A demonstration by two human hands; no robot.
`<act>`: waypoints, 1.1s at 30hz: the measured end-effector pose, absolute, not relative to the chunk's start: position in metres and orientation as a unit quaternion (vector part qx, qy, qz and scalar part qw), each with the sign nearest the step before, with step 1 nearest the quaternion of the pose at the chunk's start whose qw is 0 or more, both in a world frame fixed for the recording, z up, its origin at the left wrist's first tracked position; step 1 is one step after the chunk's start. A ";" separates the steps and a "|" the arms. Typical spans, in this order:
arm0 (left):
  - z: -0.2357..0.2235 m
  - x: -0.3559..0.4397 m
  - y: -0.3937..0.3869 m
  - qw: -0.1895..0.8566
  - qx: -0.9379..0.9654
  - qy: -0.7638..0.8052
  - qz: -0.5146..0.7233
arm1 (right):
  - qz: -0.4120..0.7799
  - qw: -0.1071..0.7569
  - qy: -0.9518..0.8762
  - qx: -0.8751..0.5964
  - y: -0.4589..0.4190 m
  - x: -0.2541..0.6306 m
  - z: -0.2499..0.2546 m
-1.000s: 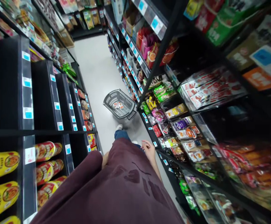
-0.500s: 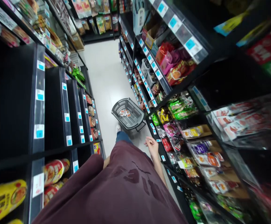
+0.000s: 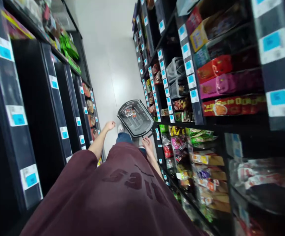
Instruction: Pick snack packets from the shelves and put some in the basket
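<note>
My left hand (image 3: 110, 125) has swung out left of the basket (image 3: 142, 122) on the floor (image 3: 105, 62), its grip too small to tell, while my right hand (image 3: 148, 145), fingers loosely apart, is now by its near end, seemingly within reach.

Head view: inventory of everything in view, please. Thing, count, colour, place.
Shopping basket: 1, dark grey, on floor beside right shelving
Small packets: several, white and red-orange, inside basket, far end
Floor: 1, pale grey, between shelving
Left shelving: 1 run, black
Right shelving: 1 run, black
Price labels: many, white and blue, shelf edges
Green packs: several, left shelving, far part
Pink pack: 1 visible, right shelving
Hanging-size snack bags: many, mixed colours, right shelving, low; blurred, uncountable
Shirt: 1, maroon, bottom foreground
Trousers: blue, below shirt hem
Left shoe: 1, whitish, by basket
Left grip: 1, bare hand, left of basket
Right grip: 1, bare hand, near basket handle; contact unclear
</note>
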State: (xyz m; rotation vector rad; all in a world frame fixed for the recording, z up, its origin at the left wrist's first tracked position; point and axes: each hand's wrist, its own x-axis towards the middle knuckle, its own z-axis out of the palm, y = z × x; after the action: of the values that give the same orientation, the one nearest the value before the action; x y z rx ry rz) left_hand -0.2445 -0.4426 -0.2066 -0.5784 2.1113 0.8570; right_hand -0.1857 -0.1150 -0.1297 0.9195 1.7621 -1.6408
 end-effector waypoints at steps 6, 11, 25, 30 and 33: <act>-0.270 -0.275 -0.414 0.389 -0.238 0.807 0.375 | -0.569 0.319 0.638 0.409 -0.103 -0.211 -0.154; -0.279 -0.257 -0.354 0.407 -0.265 0.783 0.388 | -0.524 0.379 0.694 0.317 -0.071 -0.250 -0.171; -0.302 -0.198 -0.156 0.490 -0.283 0.742 0.360 | -0.420 0.467 0.730 0.269 0.019 -0.351 -0.324; -0.411 -0.251 -0.167 0.388 -0.224 0.797 0.405 | -0.403 0.487 0.733 0.252 -0.008 -0.341 -0.443; -0.495 -0.300 -0.198 0.386 -0.214 0.812 0.381 | -0.386 0.489 0.767 0.153 -0.044 -0.339 -0.533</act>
State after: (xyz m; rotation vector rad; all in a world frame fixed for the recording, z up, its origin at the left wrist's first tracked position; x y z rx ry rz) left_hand -0.3000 -0.1984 -0.4949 -0.5441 2.0689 0.9703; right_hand -0.3389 -0.0439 -0.5327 0.3710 1.8642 -0.9370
